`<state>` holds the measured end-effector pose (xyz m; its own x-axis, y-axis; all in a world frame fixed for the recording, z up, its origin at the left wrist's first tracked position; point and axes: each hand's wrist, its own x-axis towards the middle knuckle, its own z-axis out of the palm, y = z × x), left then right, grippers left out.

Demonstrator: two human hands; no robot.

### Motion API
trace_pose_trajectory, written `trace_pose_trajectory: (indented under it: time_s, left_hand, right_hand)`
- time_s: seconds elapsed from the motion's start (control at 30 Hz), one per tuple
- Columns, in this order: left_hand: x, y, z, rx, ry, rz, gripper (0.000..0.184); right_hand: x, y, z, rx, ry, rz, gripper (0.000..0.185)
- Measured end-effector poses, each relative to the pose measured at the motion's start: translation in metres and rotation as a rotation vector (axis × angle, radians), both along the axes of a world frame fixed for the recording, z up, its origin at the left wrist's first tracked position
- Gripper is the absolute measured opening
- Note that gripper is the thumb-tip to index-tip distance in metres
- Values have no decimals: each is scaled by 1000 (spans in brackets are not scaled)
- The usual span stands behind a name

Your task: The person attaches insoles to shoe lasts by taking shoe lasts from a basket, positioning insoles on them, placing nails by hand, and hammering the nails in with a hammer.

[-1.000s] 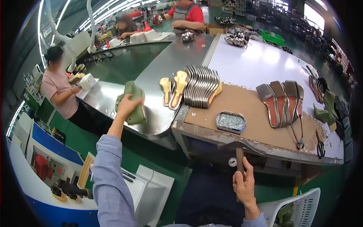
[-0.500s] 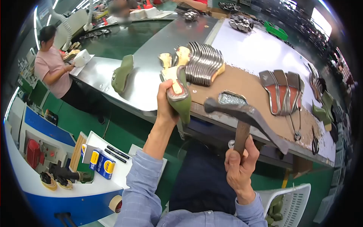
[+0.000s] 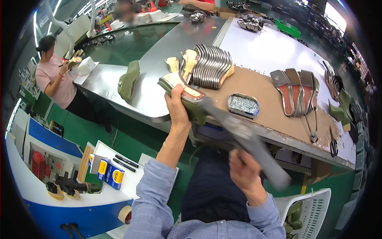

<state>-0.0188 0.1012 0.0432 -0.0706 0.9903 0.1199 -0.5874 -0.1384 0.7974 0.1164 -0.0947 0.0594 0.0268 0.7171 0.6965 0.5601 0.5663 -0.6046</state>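
My left hand (image 3: 178,109) grips a green shoe last (image 3: 194,106) with a pale and reddish insole on its upper face. In my right hand (image 3: 245,169) is a hammer (image 3: 248,139), blurred by motion, its head touching or just over the toe end of the insole. Another green last (image 3: 129,81) lies on the metal table to the left. Beyond my left hand stands a row of metal-edged insoles (image 3: 211,65). The tray of nails (image 3: 243,104) sits right of the hammer head, on the brown board.
Red and brown insoles (image 3: 296,93), pliers (image 3: 314,137) and scissors (image 3: 333,145) lie on the board at the right. A white basket (image 3: 314,209) with green lasts stands below. A person (image 3: 55,77) works at the left. Blue boxes (image 3: 114,177) lie lower left.
My left hand has left the last on the metal table and holds another with an insole, now turned flatter. My right hand has raised the hammer and swung its head over to that insole.
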Motion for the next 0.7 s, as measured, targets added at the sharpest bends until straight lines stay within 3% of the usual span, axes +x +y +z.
trace_pose_trajectory:
  time_s: [0.03,0.07,0.17,0.2,0.27,0.33,0.37,0.4,0.53,0.6,0.7]
  left_hand:
    - [2,-4,2,-16,45,39,35]
    - [3,-8,2,-33,92,80,35]
    - [-10,-1,-12,-12,3,-96,37]
    - [-13,1,-13,-3,39,-96,38]
    - [-13,-1,-10,-10,21,-92,37]
    - [-9,-3,-5,-17,14,-111,37]
    - [-9,-4,-4,10,70,-92,38]
    - [-11,-4,-3,39,126,-66,38]
    - [-36,10,-6,-59,154,-180,40]
    - [-38,18,-3,-30,130,-147,40]
    - [-40,29,-3,-65,85,-161,41]
  right_hand:
    - [1,4,1,-159,-160,-119,20]
    - [2,5,0,-156,-157,-128,20]
    - [4,12,-15,157,-3,-209,41]
    - [8,6,0,99,-30,-165,47]
    - [10,5,-25,207,98,-67,47]
    - [4,16,-9,30,-121,-125,51]
    - [0,17,-19,-12,118,-73,51]
    - [5,12,-22,-220,243,-52,49]
    - [35,4,-46,-55,22,-356,47]
    - [42,-13,-52,-163,428,-201,51]
    - [46,-27,-57,-143,431,-241,54]
